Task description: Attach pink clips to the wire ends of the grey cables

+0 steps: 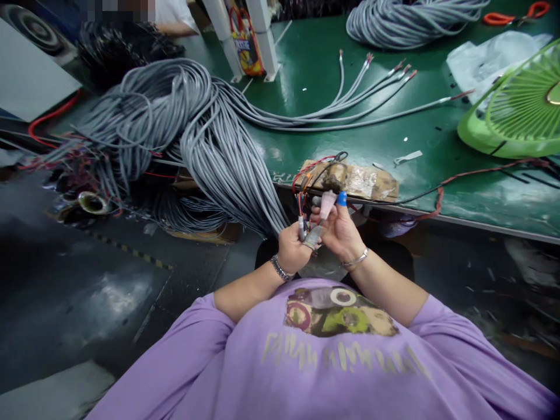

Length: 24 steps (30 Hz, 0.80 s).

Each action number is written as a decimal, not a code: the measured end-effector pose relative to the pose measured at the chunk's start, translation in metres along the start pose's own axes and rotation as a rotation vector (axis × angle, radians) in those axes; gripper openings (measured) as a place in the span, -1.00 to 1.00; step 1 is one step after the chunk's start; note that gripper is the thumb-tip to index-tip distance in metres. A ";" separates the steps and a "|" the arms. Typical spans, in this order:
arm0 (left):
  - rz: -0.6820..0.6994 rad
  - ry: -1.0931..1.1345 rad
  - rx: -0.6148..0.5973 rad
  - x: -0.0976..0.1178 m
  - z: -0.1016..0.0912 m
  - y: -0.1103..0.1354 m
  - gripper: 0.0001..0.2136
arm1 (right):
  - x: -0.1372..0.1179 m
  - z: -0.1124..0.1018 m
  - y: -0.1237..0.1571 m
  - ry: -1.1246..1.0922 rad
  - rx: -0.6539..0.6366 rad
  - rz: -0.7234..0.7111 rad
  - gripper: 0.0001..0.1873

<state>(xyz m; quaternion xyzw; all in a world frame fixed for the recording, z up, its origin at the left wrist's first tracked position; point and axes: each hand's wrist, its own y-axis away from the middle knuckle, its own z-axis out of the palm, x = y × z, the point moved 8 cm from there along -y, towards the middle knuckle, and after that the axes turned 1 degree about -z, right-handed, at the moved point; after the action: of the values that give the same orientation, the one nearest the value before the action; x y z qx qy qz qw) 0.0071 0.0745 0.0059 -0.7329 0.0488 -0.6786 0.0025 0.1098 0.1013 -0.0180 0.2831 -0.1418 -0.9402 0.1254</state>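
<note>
My left hand (292,246) is closed around the end of a grey cable (301,226) whose coloured wires fan out above my fist. My right hand (338,228) is closed too, pinching those thin wires (301,204); its fingertips wear pink and blue finger cots (342,199). Both hands meet just below the front edge of the green table (385,122). A taped cardboard pad (367,181) with red and black wires lies on that edge right above my hands. A large bundle of grey cables (219,146) hangs off the table to my left.
Several grey cables with stripped ends (371,87) lie across the table. A second coil (406,20) sits at the back, orange scissors (511,16) beside it. A green fan (520,105) and plastic bag (485,61) are at right. Another person's arm (175,26) shows at the far left.
</note>
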 end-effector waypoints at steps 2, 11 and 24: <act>-0.026 0.009 -0.004 -0.001 -0.002 0.003 -0.73 | 0.001 -0.004 -0.001 0.011 -0.020 0.002 -0.43; -0.215 0.223 -0.155 -0.011 0.006 0.007 -0.60 | -0.003 -0.025 0.004 0.043 -0.008 0.036 -0.58; -0.415 0.411 -0.252 -0.032 0.015 0.005 -0.52 | -0.046 -0.059 0.028 0.532 0.122 -0.202 -0.67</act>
<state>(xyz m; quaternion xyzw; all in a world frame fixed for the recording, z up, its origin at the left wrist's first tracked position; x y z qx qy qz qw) 0.0196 0.0709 -0.0276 -0.5692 -0.0185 -0.7872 -0.2367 0.1843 0.0786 -0.0329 0.5395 -0.1314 -0.8304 0.0467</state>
